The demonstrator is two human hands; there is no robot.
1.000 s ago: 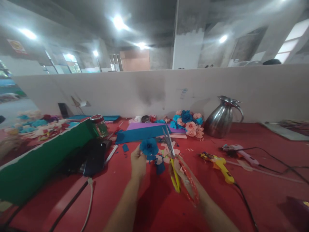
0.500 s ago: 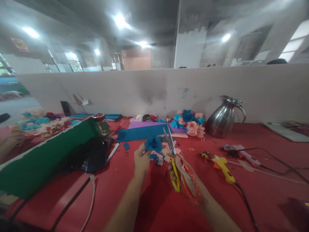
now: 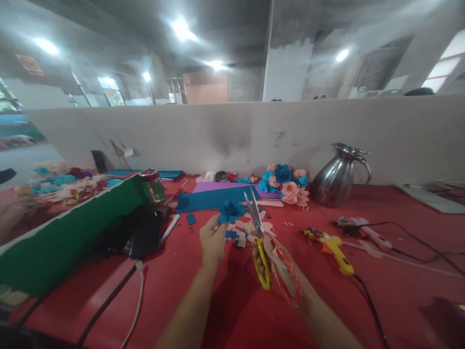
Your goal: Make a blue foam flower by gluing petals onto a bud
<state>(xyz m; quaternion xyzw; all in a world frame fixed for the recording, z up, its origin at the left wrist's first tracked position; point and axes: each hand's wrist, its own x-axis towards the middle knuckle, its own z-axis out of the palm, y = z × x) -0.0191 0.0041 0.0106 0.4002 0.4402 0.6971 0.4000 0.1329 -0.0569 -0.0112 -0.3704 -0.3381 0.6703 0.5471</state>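
Fanning out in soft layers, the blue paper flower (image 3: 230,212) shows crinkled petals bunched toward the middle. The scissors (image 3: 256,220) near it have steel blades, slightly parted and pointing up and away, with one yellow loop and one red. Below runs a red counter (image 3: 163,271), littered with pink and blue paper scraps (image 3: 240,240); farther back a blue sheet (image 3: 210,199) overlaps a purple sheet (image 3: 207,186), near a cluster of flowers (image 3: 288,187) and a steel jug (image 3: 334,177). Off to the right lie a yellow glue gun (image 3: 336,249) and a pink glue gun (image 3: 376,237); to the left, a dark phone (image 3: 145,237) lies beside a green board (image 3: 72,232). A pale partition (image 3: 174,140) closes the back, bright lamps (image 3: 181,30) overhead beyond it. The flower is held above the counter at the tips of the left hand's (image 3: 212,240) fingers, which pinch it from below; the right hand's (image 3: 284,269) fingers grip the scissors by their loops, blades just right of the petals.
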